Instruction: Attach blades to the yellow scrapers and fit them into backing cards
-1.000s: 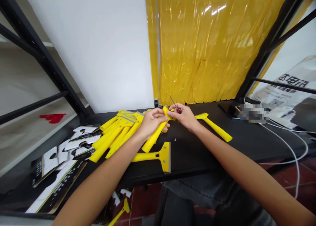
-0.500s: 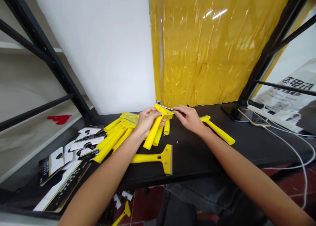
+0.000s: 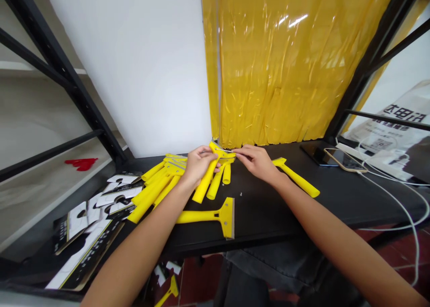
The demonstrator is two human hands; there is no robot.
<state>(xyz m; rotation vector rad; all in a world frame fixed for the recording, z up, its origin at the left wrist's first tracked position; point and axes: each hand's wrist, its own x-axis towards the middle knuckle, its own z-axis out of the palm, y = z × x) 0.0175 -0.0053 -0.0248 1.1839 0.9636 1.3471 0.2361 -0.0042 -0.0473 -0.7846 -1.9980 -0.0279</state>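
Note:
My left hand (image 3: 199, 164) is closed around a yellow scraper (image 3: 205, 181) with its head up and its handle slanting down toward me. Between the fingertips of my right hand (image 3: 257, 161) is a thin metal rod (image 3: 224, 150), lying across the scraper's head; its exact kind is too small to make out. Behind and below the held scraper, more yellow scrapers (image 3: 215, 186) rest on the black table. A pile of them (image 3: 152, 193) lies left, partly hidden by my left forearm. Nearer me a scraper with a blade (image 3: 227, 217) lies flat.
One scraper (image 3: 298, 178) lies right of my right hand. Tiny screws (image 3: 241, 194) dot the black table (image 3: 262, 217). Black-and-white packaging cards (image 3: 90, 249) spread at left. A phone (image 3: 346, 159) and white cables (image 3: 399, 204) are at right. A yellow plastic curtain (image 3: 278, 74) hangs behind.
The metal rod has shifted down slightly, from the upper edge of the scraper's head onto its face. The held scraper has tipped a little, its handle end moving left.

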